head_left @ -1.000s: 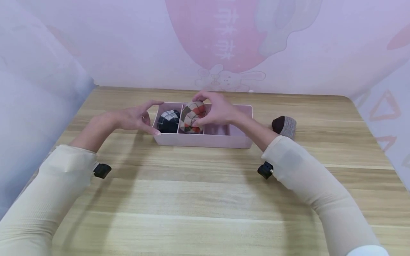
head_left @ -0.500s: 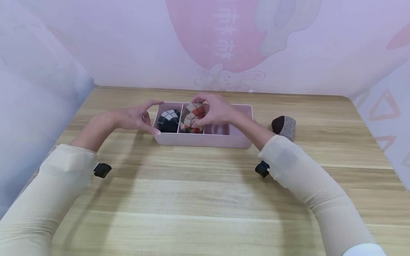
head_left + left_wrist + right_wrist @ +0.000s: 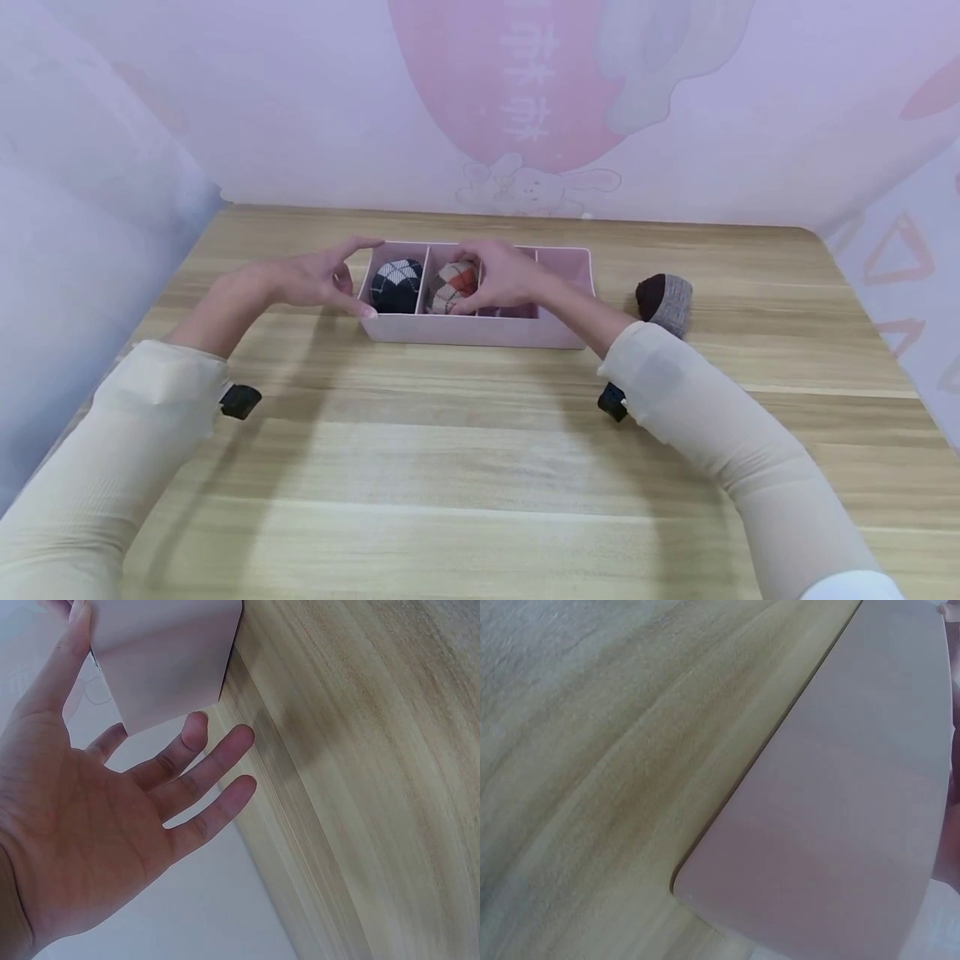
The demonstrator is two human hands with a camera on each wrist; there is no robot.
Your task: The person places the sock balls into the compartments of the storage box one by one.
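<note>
A pink divided tray (image 3: 480, 330) stands on the wooden table (image 3: 465, 467). Its left compartment holds a dark navy argyle sock ball (image 3: 396, 285). A beige and red argyle sock ball (image 3: 450, 287) sits low in the middle compartment, and my right hand (image 3: 480, 279) grips it from above and from the right. My left hand (image 3: 347, 279) is spread at the tray's left end, thumb on the far rim and a fingertip at the near corner. The left wrist view shows that left hand (image 3: 112, 825) with straight fingers beside the tray (image 3: 165, 660).
A brown and grey sock ball (image 3: 664, 298) lies on the table right of the tray. The right wrist view shows only the tray's outer wall (image 3: 840, 810) and the table (image 3: 592, 750). A pink and lilac wall rises behind and at both sides.
My right hand has lowered the beige and red sock ball from above the rim down into the middle compartment. The left hand has stayed at the tray's left end.
</note>
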